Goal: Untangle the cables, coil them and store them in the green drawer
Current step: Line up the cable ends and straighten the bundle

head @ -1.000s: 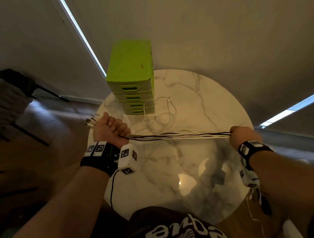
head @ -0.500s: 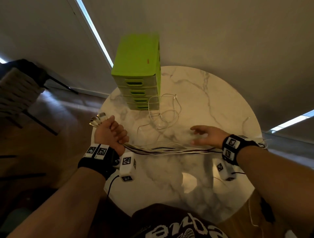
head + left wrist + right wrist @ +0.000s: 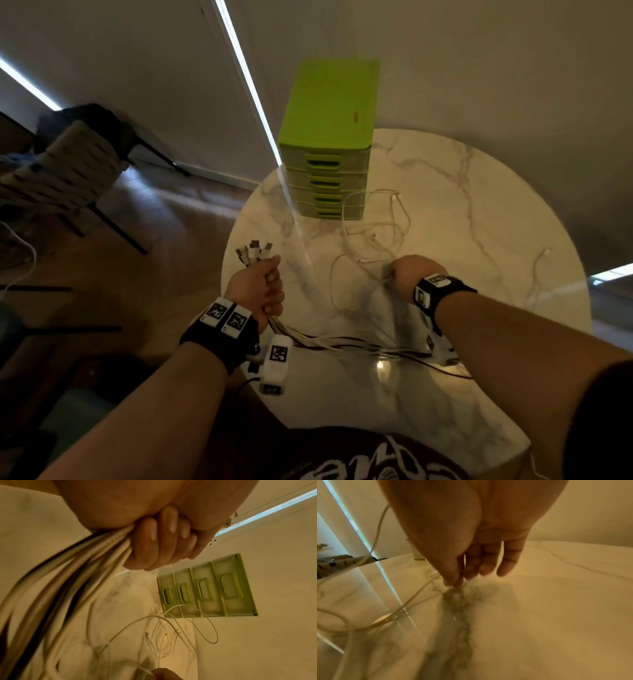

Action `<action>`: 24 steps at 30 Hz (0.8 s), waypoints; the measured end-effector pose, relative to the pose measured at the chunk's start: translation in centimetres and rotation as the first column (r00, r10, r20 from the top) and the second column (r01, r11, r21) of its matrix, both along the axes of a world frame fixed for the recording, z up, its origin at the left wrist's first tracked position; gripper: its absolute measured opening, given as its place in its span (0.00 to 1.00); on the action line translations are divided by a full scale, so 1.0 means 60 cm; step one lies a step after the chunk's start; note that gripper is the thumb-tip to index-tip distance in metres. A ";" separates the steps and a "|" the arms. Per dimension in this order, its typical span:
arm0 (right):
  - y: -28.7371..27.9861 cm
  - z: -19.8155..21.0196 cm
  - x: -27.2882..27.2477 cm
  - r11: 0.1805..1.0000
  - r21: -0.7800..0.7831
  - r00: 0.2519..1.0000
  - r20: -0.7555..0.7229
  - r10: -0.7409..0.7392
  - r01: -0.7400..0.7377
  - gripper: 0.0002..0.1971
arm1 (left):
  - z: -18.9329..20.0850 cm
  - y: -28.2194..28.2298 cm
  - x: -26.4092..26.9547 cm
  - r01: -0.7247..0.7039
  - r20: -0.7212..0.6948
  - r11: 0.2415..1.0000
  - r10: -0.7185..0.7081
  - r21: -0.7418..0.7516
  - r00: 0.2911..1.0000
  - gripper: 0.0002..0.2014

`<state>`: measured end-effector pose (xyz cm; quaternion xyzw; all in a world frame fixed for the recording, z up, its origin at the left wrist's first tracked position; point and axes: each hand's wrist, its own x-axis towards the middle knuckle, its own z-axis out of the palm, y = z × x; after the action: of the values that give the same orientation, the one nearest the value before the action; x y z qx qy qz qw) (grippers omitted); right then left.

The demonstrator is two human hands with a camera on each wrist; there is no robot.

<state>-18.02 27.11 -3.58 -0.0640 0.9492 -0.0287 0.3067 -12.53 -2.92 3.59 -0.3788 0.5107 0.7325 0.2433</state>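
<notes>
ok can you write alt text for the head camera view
A person's left hand grips a bundle of cables with the plugs sticking up, while the right hand pinches a thin white cable on a round marble table. A green drawer unit, all drawers shut, stands at the table's far edge.

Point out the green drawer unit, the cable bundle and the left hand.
green drawer unit (image 3: 329,102): head view, on its flat top.
cable bundle (image 3: 342,343): head view, on the strands sagging between the hands.
left hand (image 3: 255,287): head view, on the back of the fist.
</notes>
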 end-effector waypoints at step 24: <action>0.008 0.125 0.115 0.891 -0.449 0.983 -0.119 -0.139 0.072 0.16 | 0.056 0.097 -0.036 -0.048 -0.269 0.857 0.214 0.513 0.939 0.07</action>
<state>-11.12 27.60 3.94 -0.0821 0.9399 -0.2555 0.2110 -14.67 2.87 6.94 -0.2147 0.3088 0.9054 0.1968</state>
